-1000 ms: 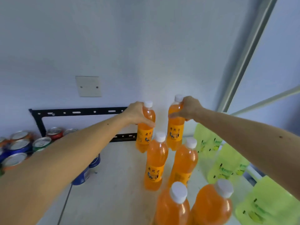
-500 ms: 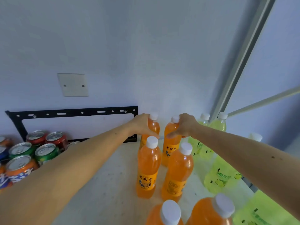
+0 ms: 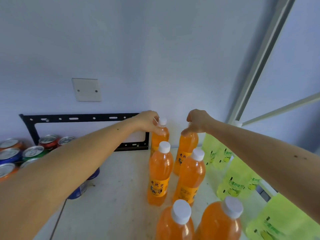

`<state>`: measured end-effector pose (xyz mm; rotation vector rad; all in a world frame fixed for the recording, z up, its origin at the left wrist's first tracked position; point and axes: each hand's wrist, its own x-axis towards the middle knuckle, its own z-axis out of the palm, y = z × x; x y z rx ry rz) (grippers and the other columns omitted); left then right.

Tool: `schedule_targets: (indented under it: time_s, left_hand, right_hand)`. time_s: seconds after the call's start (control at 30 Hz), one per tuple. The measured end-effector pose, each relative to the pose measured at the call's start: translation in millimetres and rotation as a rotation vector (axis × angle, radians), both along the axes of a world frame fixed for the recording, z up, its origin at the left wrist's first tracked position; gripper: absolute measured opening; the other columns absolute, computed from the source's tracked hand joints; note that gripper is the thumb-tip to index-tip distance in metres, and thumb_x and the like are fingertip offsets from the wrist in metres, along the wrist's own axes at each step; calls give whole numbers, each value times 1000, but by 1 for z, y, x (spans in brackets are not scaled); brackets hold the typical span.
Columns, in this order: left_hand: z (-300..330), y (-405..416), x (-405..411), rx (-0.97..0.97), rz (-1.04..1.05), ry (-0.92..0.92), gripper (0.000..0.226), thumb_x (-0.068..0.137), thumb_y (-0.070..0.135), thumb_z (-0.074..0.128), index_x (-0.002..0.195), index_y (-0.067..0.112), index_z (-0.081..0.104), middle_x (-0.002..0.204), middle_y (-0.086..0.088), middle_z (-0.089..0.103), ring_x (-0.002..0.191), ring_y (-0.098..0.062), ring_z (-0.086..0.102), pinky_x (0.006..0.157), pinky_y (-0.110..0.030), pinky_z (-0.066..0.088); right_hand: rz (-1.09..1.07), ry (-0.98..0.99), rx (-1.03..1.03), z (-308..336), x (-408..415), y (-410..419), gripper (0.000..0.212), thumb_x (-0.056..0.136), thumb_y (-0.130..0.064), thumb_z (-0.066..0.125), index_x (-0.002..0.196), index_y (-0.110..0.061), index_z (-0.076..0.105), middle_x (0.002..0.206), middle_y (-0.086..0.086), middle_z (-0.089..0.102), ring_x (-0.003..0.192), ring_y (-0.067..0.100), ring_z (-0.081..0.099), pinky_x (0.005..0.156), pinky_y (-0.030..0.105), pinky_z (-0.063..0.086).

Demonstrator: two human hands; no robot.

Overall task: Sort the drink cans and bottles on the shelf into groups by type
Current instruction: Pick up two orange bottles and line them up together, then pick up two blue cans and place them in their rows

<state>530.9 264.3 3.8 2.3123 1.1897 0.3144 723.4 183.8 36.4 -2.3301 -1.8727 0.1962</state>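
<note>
Orange soda bottles with white caps stand in two rows on the pale shelf (image 3: pixel 112 196). My left hand (image 3: pixel 149 122) holds the neck of the back left orange bottle (image 3: pixel 160 135), whose cap shows beside my fingers. My right hand (image 3: pixel 197 121) grips the top of the back right orange bottle (image 3: pixel 187 146), hiding its cap. In front of them stand two more orange bottles (image 3: pixel 160 172) (image 3: pixel 191 175), and two others (image 3: pixel 174 224) (image 3: pixel 220 220) are at the bottom edge.
Several yellow-green bottles (image 3: pixel 237 181) stand to the right, under my right arm. Several drink cans (image 3: pixel 32 151) are grouped at the left, partly behind my left arm. A black metal bracket (image 3: pixel 78 118) and a white wall plate (image 3: pixel 86 90) are on the back wall.
Both hands stayed on the two back orange bottles, which now stand at the back of the shelf near the wall. The camera view shifted; my right hand now covers its bottle's cap.
</note>
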Motion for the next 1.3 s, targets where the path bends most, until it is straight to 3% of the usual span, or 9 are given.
schedule_targets:
  time_s: [0.17,0.3,0.5,0.6,0.83,1.1,1.23,1.3]
  left_hand:
    - [35,-21,-36,120,37,62,60,75,39,80,124,13,58,120,-2,65,107,-16,60,94,-32,49]
    - [54,-44,-87,247,97,177,52,76,41,79,118,16,60,117,0,67,104,-16,61,95,-40,50]
    - [66,-79,-187,385,214,392,50,77,45,77,116,18,59,116,2,66,106,-19,60,84,-38,50]
    - [62,-95,-239,385,262,441,51,77,46,76,117,18,60,117,1,66,107,-20,60,83,-39,50]
    - [32,-116,-324,304,273,462,54,77,45,77,119,18,58,119,0,63,109,-20,59,88,-43,51]
    - [-19,-104,-322,253,72,427,72,75,44,78,134,18,46,130,-5,55,114,-24,54,92,-41,48]
    - [-47,-84,-300,291,11,416,76,68,55,79,126,16,48,118,-3,56,103,-19,55,65,-25,41]
    - [-61,-72,-291,310,-9,400,75,65,59,79,121,18,49,111,1,54,97,-16,52,61,-22,36]
  right_hand:
    - [84,-127,50,30,-27,1,71,69,-40,83,125,-8,55,123,8,58,112,26,55,84,30,45]
    - [216,-207,109,54,-67,2,67,73,-41,80,126,-8,56,127,9,58,114,28,55,90,34,46]
    - [420,-378,-7,69,-162,-6,68,78,-46,74,129,-4,57,130,11,57,116,30,55,97,38,47]
    - [501,-397,-43,64,-211,-13,65,77,-48,74,121,-2,61,124,12,61,113,30,57,96,40,48]
    - [545,-379,-149,29,-297,-24,72,77,-46,75,132,-5,54,131,11,57,118,29,54,98,37,47]
    - [520,-319,-245,-21,-313,-11,96,65,-38,86,144,-19,34,143,6,46,126,27,46,102,39,41]
    - [523,-341,-281,-47,-309,17,103,61,-31,90,144,-20,31,143,8,47,127,29,46,102,43,42]
    - [561,-359,-301,-58,-309,31,102,60,-28,90,143,-18,31,140,10,48,126,29,47,102,42,42]
